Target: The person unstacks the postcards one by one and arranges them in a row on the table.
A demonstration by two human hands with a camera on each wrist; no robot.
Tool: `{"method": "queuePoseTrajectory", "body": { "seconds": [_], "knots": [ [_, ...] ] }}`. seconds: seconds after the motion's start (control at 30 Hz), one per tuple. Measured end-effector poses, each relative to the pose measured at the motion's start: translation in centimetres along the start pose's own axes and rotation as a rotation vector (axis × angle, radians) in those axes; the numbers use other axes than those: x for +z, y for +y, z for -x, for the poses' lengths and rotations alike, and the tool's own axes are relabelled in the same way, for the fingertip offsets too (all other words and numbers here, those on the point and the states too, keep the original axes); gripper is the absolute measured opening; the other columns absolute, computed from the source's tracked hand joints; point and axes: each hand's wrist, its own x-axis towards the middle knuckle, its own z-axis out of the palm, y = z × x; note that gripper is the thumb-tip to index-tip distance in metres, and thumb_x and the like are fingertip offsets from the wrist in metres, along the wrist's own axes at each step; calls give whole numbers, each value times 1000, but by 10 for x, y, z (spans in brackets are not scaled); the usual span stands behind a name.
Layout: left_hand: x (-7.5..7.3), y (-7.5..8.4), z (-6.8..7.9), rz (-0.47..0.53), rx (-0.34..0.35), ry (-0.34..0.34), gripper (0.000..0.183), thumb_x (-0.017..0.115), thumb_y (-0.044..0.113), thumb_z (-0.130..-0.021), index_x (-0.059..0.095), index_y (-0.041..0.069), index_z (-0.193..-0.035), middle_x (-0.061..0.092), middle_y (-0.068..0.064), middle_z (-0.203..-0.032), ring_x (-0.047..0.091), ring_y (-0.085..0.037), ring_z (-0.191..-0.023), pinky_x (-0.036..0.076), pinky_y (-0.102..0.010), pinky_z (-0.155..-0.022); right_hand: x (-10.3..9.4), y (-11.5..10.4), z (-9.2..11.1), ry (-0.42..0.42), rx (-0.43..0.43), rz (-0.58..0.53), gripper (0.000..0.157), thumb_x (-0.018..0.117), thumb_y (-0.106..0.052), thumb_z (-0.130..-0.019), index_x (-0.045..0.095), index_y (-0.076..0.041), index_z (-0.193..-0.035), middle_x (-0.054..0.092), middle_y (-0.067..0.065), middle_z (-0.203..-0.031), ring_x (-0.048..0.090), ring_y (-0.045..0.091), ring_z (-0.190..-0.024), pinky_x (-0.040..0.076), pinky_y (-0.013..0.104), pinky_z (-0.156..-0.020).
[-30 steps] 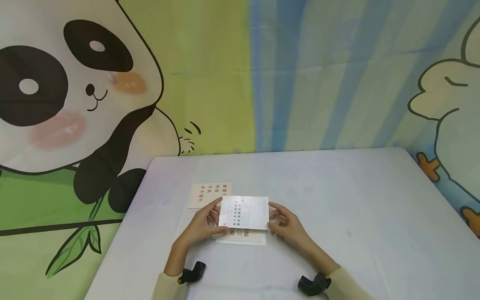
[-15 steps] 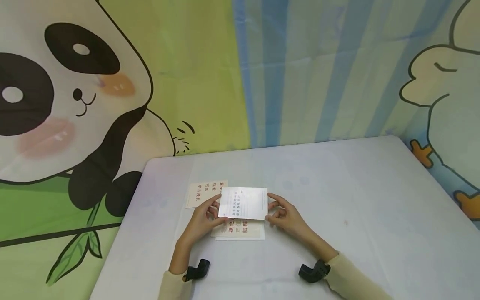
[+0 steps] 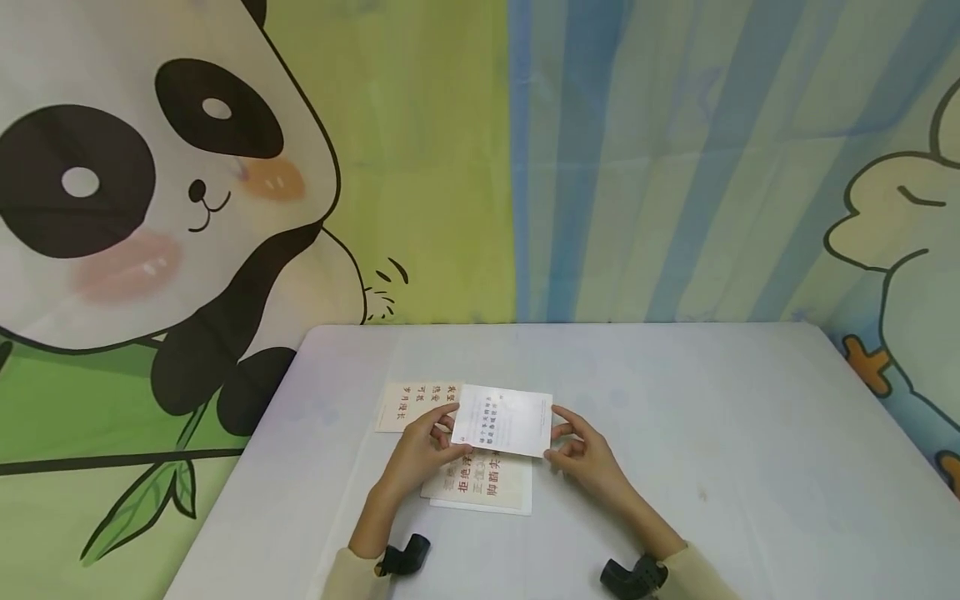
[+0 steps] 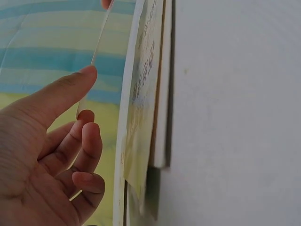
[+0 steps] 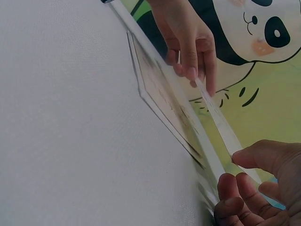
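Note:
A white card (image 3: 502,423) printed with columns of dark characters hangs tilted above the table, its right end lower than its left in the head view. My left hand (image 3: 422,450) pinches its left edge between thumb and fingers. At the opposite edge, my right hand (image 3: 588,458) pinches it the same way. Both wrist views show the card nearly edge-on, apart from the tabletop. Beneath it lies a cream sheet (image 3: 487,485) with large red and grey characters, on top of a white piece (image 3: 517,509). The held card partly covers this sheet.
Another cream card (image 3: 408,408) with red characters lies behind my left hand, partly overlapped by that hand and the held card. The white table (image 3: 712,433) reaches back to a cloth backdrop (image 3: 420,167) with a panda and stripes. Black wrist mounts (image 3: 633,577) sit at both cuffs.
The held card has risen away from the sheet below, uncovering more of its characters, and shifted slightly right with a small clockwise turn. Both hands keep their pinch. The head view has shifted.

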Motion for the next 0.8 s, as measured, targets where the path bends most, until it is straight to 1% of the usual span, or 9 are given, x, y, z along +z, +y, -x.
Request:
{"method": "queuePoseTrajectory", "body": {
  "seconds": [0.17, 0.43, 0.67, 0.8],
  "knots": [
    [5, 1, -3, -9, 1, 29, 68, 87, 11, -71, 57, 2, -132, 60, -1, -96, 55, -10, -71, 45, -18, -61, -1, 1, -3, 11, 15, 4, 74, 71, 8, -81, 37, 1, -146, 52, 24, -109, 56, 9, -66, 44, 20, -55],
    [11, 5, -8, -27, -23, 29, 66, 85, 10, -74, 56, 0, -132, 60, -3, -96, 55, -13, -72, 43, -18, -59, -5, 3, -10, 41, 44, 32, 77, 73, 9, -79, 37, 0, -146, 53, 21, -107, 55, 9, -66, 45, 21, -54],
    [14, 5, -10, -39, -44, 32, 66, 85, 13, -75, 56, 2, -133, 60, -2, -98, 53, -10, -72, 43, -19, -59, -6, 7, -14, 46, 51, 20, 79, 74, 11, -77, 37, 1, -146, 51, 21, -108, 54, 8, -65, 44, 21, -51],
    [15, 4, -11, -33, -47, 36, 65, 85, 15, -75, 56, 3, -133, 60, -2, -99, 53, -10, -71, 43, -19, -58, -5, 8, -17, 68, 57, 20, 77, 73, 12, -77, 39, 1, -145, 51, 20, -108, 54, 9, -66, 44, 21, -52]
  ]
}}
